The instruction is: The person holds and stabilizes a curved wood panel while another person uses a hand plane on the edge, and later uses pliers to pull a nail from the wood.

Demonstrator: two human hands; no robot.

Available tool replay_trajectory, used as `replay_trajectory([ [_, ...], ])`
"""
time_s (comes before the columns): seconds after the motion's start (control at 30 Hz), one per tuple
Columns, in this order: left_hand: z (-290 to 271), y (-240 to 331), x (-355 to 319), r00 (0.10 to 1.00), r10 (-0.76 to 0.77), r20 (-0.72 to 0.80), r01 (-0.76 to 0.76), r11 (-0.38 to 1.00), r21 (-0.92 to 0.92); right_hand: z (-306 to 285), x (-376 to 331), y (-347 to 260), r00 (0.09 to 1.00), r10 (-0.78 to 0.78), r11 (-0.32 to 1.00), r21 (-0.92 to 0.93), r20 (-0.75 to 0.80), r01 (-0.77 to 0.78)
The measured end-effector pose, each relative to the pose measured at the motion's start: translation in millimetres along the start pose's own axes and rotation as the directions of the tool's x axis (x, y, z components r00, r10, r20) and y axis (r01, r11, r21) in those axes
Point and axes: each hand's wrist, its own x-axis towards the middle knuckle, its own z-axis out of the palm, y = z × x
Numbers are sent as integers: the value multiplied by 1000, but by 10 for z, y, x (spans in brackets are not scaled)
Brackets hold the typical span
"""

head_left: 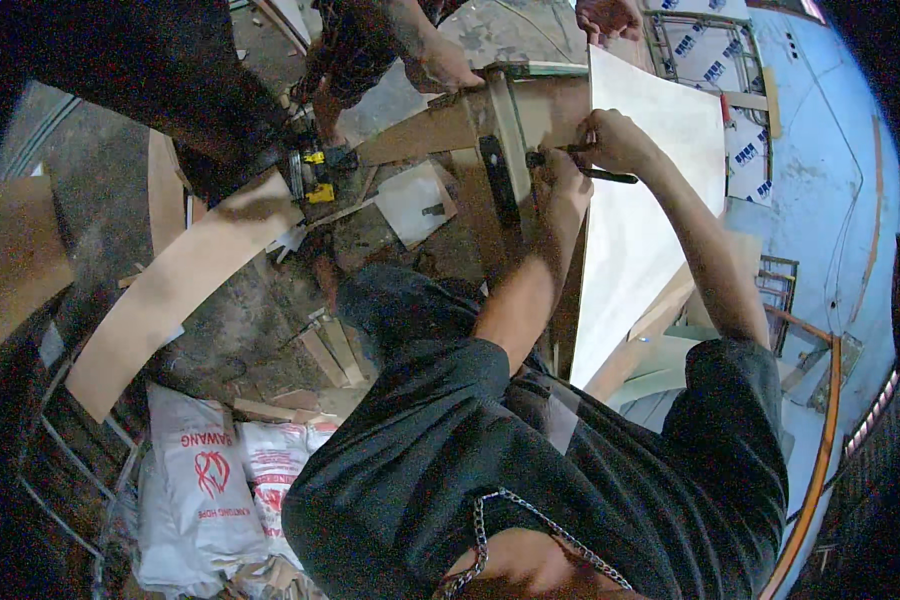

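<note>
My left hand (567,172) is closed at the edge of a wooden frame (515,115). A slim dark-handled tool (613,177) sticks out from it over a large white panel (660,190); its kind is unclear. Close beside it, my right hand (618,142) is bent inward above the panel, fingers curled. What those fingers hold, if anything, is hidden. A long black bar (498,180) lies along the frame, left of my left hand. Another person's hand (450,68) rests at the frame's far left end. A further hand (610,18) is at the panel's far edge.
A curved brown board (175,290) and wood offcuts (330,350) lie to the left. A black and yellow tool (318,178) is near another person's legs. White sacks (205,490) stand at lower left. On the right are a blue wall (820,150) and metal frames (775,285).
</note>
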Motion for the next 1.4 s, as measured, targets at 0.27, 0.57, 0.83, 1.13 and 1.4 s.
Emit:
replay_trajectory([
  [0.27,5,-51,287,934,22,357,28,991,-134,65,-91,-8,998,22,997,74,-58,-17],
  [0.57,53,17,258,927,-6,375,89,975,-205,92,-104,-64,994,81,992,104,-74,-73],
  [0.83,123,27,126,975,-46,219,74,990,-124,168,-199,-67,988,119,979,177,-103,-99],
  [1.13,155,104,-506,986,135,99,-160,937,311,486,-535,-214,951,228,944,285,-209,-163],
  [1.4,-159,196,-78,992,-119,43,100,946,310,938,-889,-343,908,342,898,369,-243,-240],
])
